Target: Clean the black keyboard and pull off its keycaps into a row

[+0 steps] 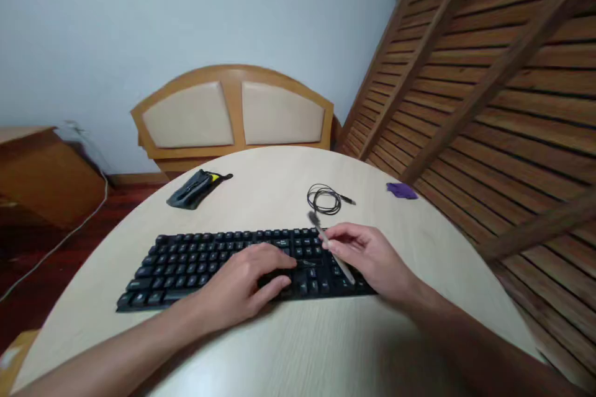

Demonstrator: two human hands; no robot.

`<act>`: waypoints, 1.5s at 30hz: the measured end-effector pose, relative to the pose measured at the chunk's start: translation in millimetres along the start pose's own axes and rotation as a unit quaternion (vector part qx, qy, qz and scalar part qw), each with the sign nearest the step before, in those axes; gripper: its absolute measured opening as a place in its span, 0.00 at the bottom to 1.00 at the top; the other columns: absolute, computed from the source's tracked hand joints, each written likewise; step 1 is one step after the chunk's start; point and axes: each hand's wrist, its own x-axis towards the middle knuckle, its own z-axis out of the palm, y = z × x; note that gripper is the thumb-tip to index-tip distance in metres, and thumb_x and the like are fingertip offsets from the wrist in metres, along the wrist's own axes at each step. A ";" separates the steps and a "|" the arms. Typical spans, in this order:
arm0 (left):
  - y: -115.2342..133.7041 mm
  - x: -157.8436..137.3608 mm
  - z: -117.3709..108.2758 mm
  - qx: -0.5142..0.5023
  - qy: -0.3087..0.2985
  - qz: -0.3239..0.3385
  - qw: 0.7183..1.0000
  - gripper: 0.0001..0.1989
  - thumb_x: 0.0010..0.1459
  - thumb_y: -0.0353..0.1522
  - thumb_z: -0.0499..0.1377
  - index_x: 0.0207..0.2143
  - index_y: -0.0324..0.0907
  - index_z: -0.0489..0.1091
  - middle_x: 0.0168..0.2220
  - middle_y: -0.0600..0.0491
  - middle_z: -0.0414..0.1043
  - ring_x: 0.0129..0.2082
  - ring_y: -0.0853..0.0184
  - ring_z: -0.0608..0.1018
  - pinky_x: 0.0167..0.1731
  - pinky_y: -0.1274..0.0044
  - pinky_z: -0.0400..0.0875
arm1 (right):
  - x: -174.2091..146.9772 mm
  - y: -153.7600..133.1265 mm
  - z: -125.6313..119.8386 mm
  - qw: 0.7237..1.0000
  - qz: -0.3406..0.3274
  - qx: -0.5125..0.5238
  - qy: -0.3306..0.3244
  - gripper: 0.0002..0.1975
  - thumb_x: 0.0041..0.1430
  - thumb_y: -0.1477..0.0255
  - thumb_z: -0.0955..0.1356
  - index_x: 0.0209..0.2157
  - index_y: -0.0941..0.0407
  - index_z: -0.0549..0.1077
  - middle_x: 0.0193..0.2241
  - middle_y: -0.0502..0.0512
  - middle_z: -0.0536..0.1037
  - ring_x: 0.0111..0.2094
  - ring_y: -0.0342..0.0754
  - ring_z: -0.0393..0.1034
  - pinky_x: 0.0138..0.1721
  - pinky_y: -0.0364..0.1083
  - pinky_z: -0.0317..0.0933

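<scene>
A black keyboard (181,263) lies across the round table in front of me. My left hand (254,276) rests on its right-middle part, palm down, fingers stretched over the keys and thumb apart. Above the keyboard's right end, my right hand (358,251) pinches a toothbrush (342,268) between thumb and fingers. The brush has a pale handle and a dark bristle head, which points up and away from me. The handle slants down toward the number keys. Behind the keyboard, a thin black cable (325,200) with a USB plug lies coiled.
A dark pouch (193,189) with a yellow patch lies at the back left of the pale table (270,192). At the back right is a crumpled purple cloth (401,190). A wooden headboard (237,124) stands behind the table, and a slatted wooden frame (488,105) leans on the right.
</scene>
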 end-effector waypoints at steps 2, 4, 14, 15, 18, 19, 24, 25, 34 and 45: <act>2.6 -1.4 2.6 -0.022 -0.004 -0.014 1.000 0.15 0.67 0.35 0.54 0.53 0.42 0.71 0.51 0.48 0.76 0.51 0.64 0.75 0.54 0.69 0.68 | -2.6 1.2 5.3 1.000 -0.002 0.021 0.000 0.13 0.55 0.62 0.74 0.36 0.56 0.75 0.32 0.50 0.76 0.32 0.41 0.70 0.38 0.42 0.66; 7.2 -2.1 4.0 -0.057 -0.014 -0.024 0.998 0.16 0.67 0.36 0.54 0.54 0.42 0.70 0.51 0.48 0.76 0.51 0.64 0.75 0.53 0.69 0.68 | -4.7 2.8 11.7 0.999 0.000 0.042 -0.003 0.13 0.55 0.62 0.74 0.36 0.56 0.74 0.29 0.49 0.75 0.30 0.40 0.69 0.34 0.42 0.66; 20.5 -1.9 5.8 -0.176 -0.035 -0.104 0.978 0.19 0.71 0.38 0.46 0.38 0.39 0.74 0.27 0.55 0.72 0.27 0.71 0.71 0.29 0.79 0.67 | 1.9 15.0 25.3 1.000 -0.007 0.007 -0.014 0.14 0.56 0.59 0.72 0.34 0.56 0.73 0.31 0.53 0.79 0.33 0.47 0.75 0.40 0.49 0.70; 16.0 -1.9 3.0 -0.153 -0.009 -0.109 0.982 0.18 0.71 0.37 0.46 0.42 0.40 0.74 0.28 0.55 0.72 0.28 0.70 0.72 0.30 0.79 0.68 | 2.9 13.7 18.3 0.999 -0.030 -0.043 0.000 0.13 0.57 0.60 0.71 0.35 0.55 0.73 0.33 0.54 0.79 0.35 0.48 0.76 0.42 0.50 0.70; -1.2 -2.7 -11.5 -0.040 0.079 -0.085 0.992 0.17 0.71 0.37 0.46 0.51 0.43 0.72 0.36 0.52 0.75 0.39 0.65 0.76 0.40 0.74 0.70 | 4.8 10.2 -9.3 0.960 -0.104 -0.260 0.007 0.11 0.59 0.65 0.69 0.42 0.55 0.74 0.42 0.57 0.79 0.45 0.52 0.74 0.51 0.54 0.65; -7.0 -3.3 -17.1 0.005 0.081 -0.085 0.993 0.18 0.71 0.37 0.46 0.53 0.44 0.71 0.35 0.52 0.74 0.37 0.65 0.76 0.40 0.73 0.69 | 5.3 10.7 -18.1 0.938 -0.133 -0.319 -0.011 0.17 0.57 0.65 0.71 0.48 0.54 0.72 0.48 0.59 0.77 0.50 0.54 0.71 0.55 0.56 0.63; -24.8 -7.6 -35.5 0.142 0.049 -0.051 0.987 0.18 0.70 0.36 0.47 0.54 0.45 0.71 0.36 0.52 0.73 0.35 0.66 0.77 0.37 0.74 0.69 | 9.2 26.1 -37.8 0.850 -0.161 -0.487 -0.122 0.55 0.42 0.47 0.75 0.66 0.58 0.56 0.65 0.67 0.59 0.66 0.65 0.49 0.65 0.64 0.45; -26.0 -8.1 -36.6 0.148 0.039 -0.043 0.987 0.18 0.70 0.36 0.47 0.55 0.46 0.71 0.37 0.52 0.73 0.36 0.66 0.77 0.38 0.74 0.70 | 9.9 29.0 -37.3 0.845 -0.156 -0.494 -0.135 0.57 0.42 0.45 0.74 0.67 0.58 0.54 0.66 0.67 0.58 0.66 0.65 0.49 0.65 0.64 0.44; -31.0 -7.8 -33.6 0.177 -0.018 -0.012 0.984 0.18 0.69 0.35 0.47 0.55 0.46 0.72 0.38 0.50 0.72 0.34 0.66 0.76 0.34 0.75 0.71 | 9.6 26.3 -50.7 0.838 -0.106 -0.512 -0.156 0.57 0.41 0.50 0.76 0.68 0.56 0.53 0.64 0.64 0.61 0.63 0.63 0.56 0.63 0.60 0.50; -32.0 -6.6 -22.7 0.181 -0.027 -0.003 0.983 0.19 0.70 0.35 0.47 0.57 0.46 0.71 0.39 0.49 0.72 0.34 0.67 0.77 0.34 0.75 0.72 | 4.2 14.9 -80.5 0.827 -0.072 -0.536 -0.150 0.57 0.39 0.45 0.75 0.66 0.56 0.56 0.64 0.65 0.59 0.63 0.67 0.52 0.63 0.64 0.49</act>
